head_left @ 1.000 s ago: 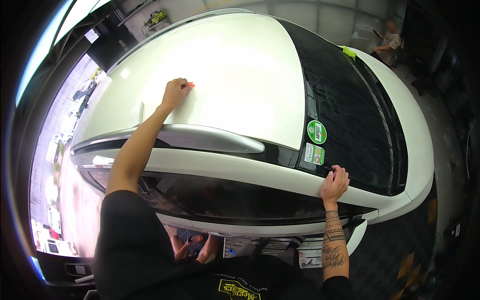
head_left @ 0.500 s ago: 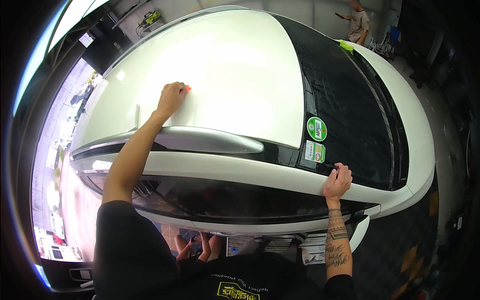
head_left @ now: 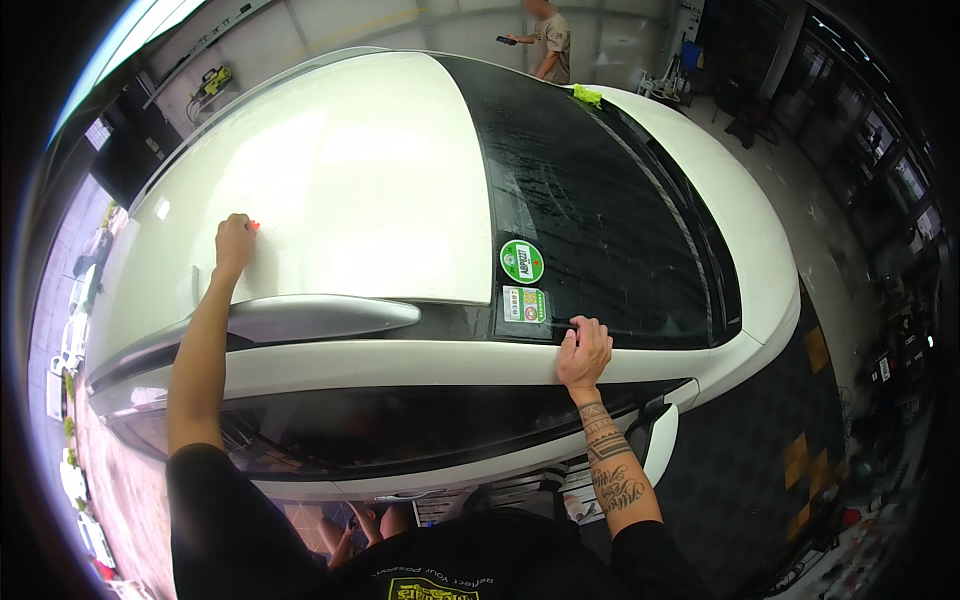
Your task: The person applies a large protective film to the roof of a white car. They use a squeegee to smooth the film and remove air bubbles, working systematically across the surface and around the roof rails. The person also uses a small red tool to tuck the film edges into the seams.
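On the white car roof, my left hand is closed around a small red-orange piece. Only an end of it shows beyond the fingers, so its kind cannot be made out. My right hand rests on the white pillar at the side of the dark windshield. Its fingers are bent over the glass edge and nothing shows in them. Close to it, a round green-and-white sticker and a rectangular sticker sit on the glass. Wet-looking streaks mark the windshield.
A silver roof rail runs below my left forearm. The side mirror juts out beside my right forearm. A yellow-green cloth lies at the windshield's far base. Beyond the car a person holds a dark handheld device. Another person's legs show below.
The view has swung right, so the car sits further left in it. Both hands keep roughly their places on the car. The person beyond has shifted left relative to the cloth.
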`<action>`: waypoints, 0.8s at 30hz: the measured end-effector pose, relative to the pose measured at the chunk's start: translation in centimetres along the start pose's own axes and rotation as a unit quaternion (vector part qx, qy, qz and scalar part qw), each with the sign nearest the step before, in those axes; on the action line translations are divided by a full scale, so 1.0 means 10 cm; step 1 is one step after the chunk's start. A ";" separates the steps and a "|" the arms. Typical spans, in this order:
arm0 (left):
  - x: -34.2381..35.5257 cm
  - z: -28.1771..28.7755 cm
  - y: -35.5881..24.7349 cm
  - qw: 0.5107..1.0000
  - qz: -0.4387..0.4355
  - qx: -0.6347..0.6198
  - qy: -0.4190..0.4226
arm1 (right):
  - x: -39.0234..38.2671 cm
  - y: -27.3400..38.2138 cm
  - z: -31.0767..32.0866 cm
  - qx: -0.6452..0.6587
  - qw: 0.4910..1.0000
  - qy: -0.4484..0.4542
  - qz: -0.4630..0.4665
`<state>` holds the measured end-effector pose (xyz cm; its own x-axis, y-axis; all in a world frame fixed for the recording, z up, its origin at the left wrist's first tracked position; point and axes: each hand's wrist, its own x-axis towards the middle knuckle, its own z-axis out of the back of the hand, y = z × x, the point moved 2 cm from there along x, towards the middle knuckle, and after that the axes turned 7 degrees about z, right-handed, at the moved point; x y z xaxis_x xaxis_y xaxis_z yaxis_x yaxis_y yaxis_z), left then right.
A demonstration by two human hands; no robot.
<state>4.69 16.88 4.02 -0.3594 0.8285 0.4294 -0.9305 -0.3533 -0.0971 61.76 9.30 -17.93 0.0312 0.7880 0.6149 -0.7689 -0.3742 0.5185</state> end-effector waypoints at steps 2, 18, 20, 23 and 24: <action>-0.03 0.02 -0.09 1.000 -0.013 -0.024 -0.014 | 0.03 -0.03 0.01 -0.008 1.000 -0.007 0.000; -1.00 -0.02 -1.66 0.969 -0.156 -0.118 0.150 | 0.44 0.46 -0.09 0.144 0.984 0.003 0.107; -1.13 -0.05 -1.82 0.953 -0.215 -0.153 0.146 | 0.92 1.17 -0.15 0.305 0.929 0.030 0.207; -1.24 -0.07 -2.07 0.916 -0.274 -0.226 0.185 | 1.44 1.86 -0.54 0.354 0.896 0.119 0.239; -1.24 -0.10 -2.02 0.924 -0.250 -0.236 0.165 | 1.54 1.93 -0.68 0.392 0.874 0.164 0.236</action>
<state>27.88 14.15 -0.25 0.1939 0.9522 0.2360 -0.8855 0.2735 -0.3756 43.02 17.54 -2.50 -0.4543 0.5054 0.7336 0.0301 -0.8143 0.5797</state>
